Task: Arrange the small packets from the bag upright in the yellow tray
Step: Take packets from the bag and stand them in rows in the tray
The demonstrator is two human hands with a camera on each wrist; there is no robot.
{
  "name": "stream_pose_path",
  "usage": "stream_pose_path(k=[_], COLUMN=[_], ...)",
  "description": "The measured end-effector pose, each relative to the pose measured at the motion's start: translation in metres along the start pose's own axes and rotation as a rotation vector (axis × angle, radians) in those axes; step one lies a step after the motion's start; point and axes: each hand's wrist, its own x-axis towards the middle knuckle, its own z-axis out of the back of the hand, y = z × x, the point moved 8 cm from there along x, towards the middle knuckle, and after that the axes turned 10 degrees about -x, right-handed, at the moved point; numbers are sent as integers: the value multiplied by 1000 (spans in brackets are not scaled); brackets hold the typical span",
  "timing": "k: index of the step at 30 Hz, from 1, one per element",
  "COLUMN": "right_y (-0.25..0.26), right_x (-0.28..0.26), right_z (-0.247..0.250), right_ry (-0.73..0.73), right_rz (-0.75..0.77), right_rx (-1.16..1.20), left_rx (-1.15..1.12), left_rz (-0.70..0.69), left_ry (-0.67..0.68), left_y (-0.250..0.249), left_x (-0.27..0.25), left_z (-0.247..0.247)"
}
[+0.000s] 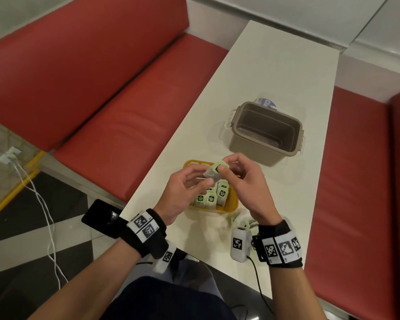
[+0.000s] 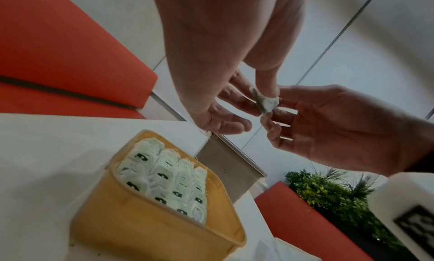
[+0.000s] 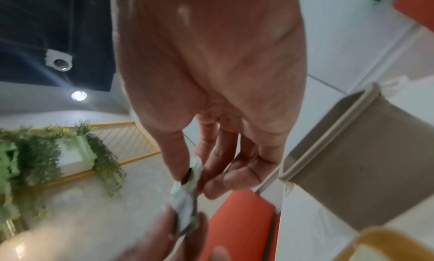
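Upright green-labelled packets [image 1: 211,197] filling the yellow plastic tray's [image 1: 231,205] near end, grey plastic tub [image 1: 264,132] standing beyond, white bench [image 1: 275,72] lying open past it

Upright packets [image 1: 214,196] in the tray [image 1: 231,205], container [image 1: 266,132] behind, apparently a bag [image 1: 244,221] nearer, on the table [image 1: 275,72].

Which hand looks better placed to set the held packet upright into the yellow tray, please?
Probably the right hand: its thumb and fingers pinch the packet above the yellow tray, while the left hand only grips its lower end.
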Motion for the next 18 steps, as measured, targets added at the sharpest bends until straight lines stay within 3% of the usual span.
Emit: stream_pose_path(k=[5, 10, 14, 18], right_y=[-4, -44, -91, -116], right_x=[0, 4, 3, -2], right_z=[11, 10, -16, -36], right_ry=[-1, -17, 143, 254], right_rz=[67, 58, -4, -44], right_rx=[-358, -838, -1131, -1246], left_rx=[105, 470, 661, 636], left_rz=[8, -32, 12, 130], left_ry=[-71, -244, -375, -381], left_y=[18, 37, 60, 78], left_x=[3, 0, -8, -13], left_z=[6, 42, 80, 93])
